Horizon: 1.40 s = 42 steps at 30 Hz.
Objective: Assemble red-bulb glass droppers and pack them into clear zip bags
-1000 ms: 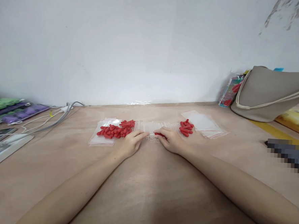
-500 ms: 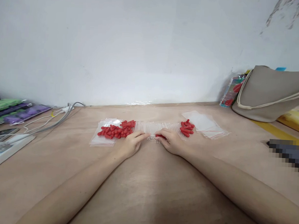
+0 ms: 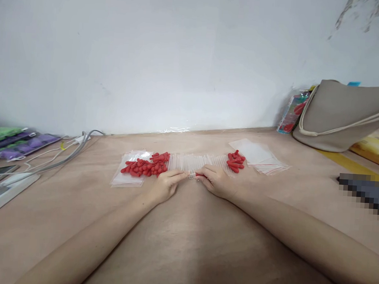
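My left hand (image 3: 164, 184) and my right hand (image 3: 215, 180) meet at the near edge of a row of clear thin tubes (image 3: 197, 161) lying on the wooden table (image 3: 186, 244). Both pinch one clear tube (image 3: 192, 175) between their fingertips; a small red piece shows at my right fingertips. A heap of red caps (image 3: 145, 165) lies on a clear bag (image 3: 124, 178) left of the tubes. A smaller heap of red caps (image 3: 236, 161) lies to the right.
Flat clear zip bags (image 3: 259, 157) lie at the back right. A grey cloth bag (image 3: 345, 117) and a packet (image 3: 290, 114) stand by the wall on the right. Cables (image 3: 60, 157), a power strip (image 3: 0, 190) and green and purple packs (image 3: 12, 142) lie at the left.
Both hands have drawn slightly nearer each other, fingertips now pinched on one clear tube. The view has shifted a little.
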Each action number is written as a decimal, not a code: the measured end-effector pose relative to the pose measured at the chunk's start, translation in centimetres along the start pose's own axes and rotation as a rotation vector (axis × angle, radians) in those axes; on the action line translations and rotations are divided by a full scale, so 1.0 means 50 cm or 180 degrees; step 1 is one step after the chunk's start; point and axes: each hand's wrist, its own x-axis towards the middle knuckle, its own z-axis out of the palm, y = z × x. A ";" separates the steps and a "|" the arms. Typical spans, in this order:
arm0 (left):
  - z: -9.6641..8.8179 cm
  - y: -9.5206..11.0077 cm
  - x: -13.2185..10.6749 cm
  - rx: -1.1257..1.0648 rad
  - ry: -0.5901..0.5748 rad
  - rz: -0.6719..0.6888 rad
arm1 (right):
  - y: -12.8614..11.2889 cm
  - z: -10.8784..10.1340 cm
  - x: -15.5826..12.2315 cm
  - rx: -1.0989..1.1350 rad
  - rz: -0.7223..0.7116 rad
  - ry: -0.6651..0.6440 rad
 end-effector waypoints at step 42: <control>0.026 -0.011 0.005 0.0175 0.0395 0.0388 | 0.009 0.002 0.005 0.0063 -0.0056 -0.0433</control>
